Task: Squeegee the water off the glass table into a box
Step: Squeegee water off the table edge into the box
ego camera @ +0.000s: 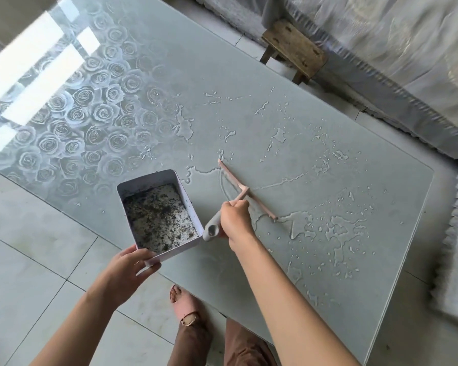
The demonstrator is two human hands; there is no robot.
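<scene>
From my feed, the right hand (234,220) is curled tightly round the pale, tube-like handle of the squeegee (246,191). Its thin pink blade lies flat on the frosted glass table (222,62), slanting away from the table's near edge. Water (302,223) sits in ragged puddles and beads to the right of the blade and beyond it, and a thin trickle line runs off each end.

The left hand (128,270) pinches the near corner of a white rectangular box (189,207), thumb on the rim. The box sits at the table's near edge, just left of the squeegee handle, and its floor is speckled with dark grit. A printed rose pattern covers the glossy far-left part of the glass. A rough wooden stool (294,48) stands on the tiled floor (37,247) behind the table.
</scene>
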